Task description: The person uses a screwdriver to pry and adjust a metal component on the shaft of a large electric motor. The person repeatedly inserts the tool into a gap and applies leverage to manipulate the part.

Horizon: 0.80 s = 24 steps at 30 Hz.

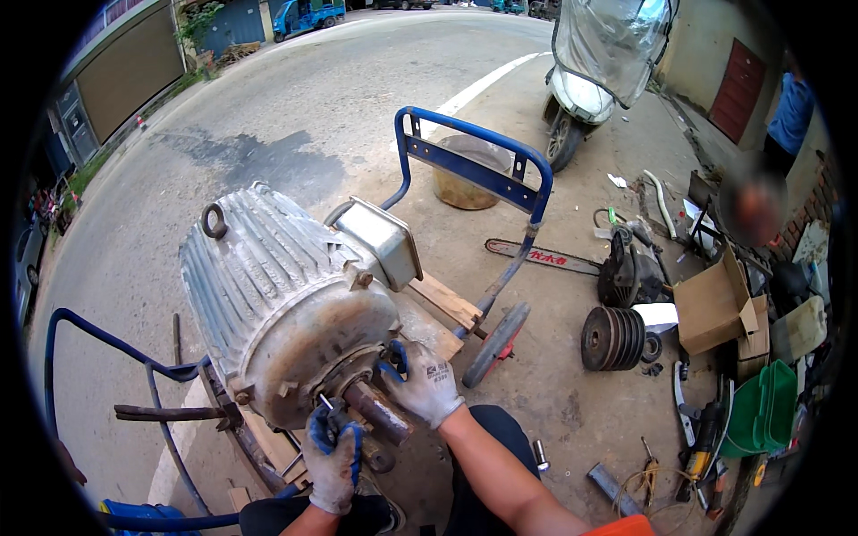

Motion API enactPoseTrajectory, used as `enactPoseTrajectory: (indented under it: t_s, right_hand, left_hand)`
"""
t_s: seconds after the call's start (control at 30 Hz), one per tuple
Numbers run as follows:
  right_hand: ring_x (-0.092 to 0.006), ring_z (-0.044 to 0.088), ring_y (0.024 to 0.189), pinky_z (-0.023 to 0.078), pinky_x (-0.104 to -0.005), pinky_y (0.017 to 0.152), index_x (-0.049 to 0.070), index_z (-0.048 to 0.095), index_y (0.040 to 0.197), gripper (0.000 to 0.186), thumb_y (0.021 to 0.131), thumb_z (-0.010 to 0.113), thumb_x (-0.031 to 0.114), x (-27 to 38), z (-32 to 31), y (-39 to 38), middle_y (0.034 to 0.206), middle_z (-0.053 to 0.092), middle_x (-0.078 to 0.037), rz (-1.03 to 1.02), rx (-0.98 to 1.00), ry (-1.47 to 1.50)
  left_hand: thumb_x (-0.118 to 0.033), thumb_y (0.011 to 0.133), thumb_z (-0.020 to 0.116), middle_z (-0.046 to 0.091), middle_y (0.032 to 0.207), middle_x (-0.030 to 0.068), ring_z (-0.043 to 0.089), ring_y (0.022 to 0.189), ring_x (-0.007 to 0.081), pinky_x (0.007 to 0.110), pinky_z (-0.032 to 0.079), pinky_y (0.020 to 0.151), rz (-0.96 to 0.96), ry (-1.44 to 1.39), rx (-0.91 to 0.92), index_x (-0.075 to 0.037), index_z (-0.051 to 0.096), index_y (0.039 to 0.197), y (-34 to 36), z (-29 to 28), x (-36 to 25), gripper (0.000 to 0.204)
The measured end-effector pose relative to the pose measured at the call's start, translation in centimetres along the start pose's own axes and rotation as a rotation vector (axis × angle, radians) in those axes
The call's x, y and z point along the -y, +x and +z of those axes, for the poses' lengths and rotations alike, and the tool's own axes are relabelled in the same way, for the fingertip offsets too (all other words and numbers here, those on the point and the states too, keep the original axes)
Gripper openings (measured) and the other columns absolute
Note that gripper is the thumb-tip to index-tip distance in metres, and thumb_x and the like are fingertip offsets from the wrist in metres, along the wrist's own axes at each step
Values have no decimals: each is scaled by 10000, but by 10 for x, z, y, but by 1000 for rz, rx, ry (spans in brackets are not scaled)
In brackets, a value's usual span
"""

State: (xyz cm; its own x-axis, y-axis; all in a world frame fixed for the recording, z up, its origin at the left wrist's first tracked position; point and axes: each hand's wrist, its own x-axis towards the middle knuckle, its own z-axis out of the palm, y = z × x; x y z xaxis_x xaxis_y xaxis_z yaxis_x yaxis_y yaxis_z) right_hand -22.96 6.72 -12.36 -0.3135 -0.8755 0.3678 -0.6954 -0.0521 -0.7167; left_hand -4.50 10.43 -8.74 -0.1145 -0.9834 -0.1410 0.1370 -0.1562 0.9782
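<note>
Daylight falls on a grey paved road (pixel 295 107) with a white line (pixel 487 82). A covered scooter (pixel 594 71) stands by a wall with a red door (pixel 738 89). Cardboard boxes (pixel 719 308) sit on stained concrete ground (pixel 572 402).

A large grey ribbed electric motor (pixel 281 299) lies on its side on a blue hand cart (pixel 474 165), rusty shaft (pixel 380 413) pointing toward the person
</note>
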Motion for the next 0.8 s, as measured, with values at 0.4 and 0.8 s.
enactPoseTrajectory:
  t_s: [0.4, 0.8]
  right_hand:
    - [-392, 630, 774, 503, -470, 706, 26, 620, 958, 262, 846, 608, 263, 3, -2, 6, 840, 646, -212, 82, 128, -36]
    - [-337, 642, 878, 492, -448, 792, 31, 620, 1003, 337, 857, 559, 328, 2, 1, 10, 898, 662, -196, 214, 311, -57]
  left_hand:
    - [-31, 892, 570, 595, 977, 59, 598, 850, 135, 260, 507, 791, 52, 11, 16, 8, 491, 1233, 0, 0, 0, 352]
    - [-32, 895, 563, 588, 993, 50, 593, 859, 131, 264, 510, 778, 73, 1, 11, -4, 492, 1238, 0, 3, 1, 351]
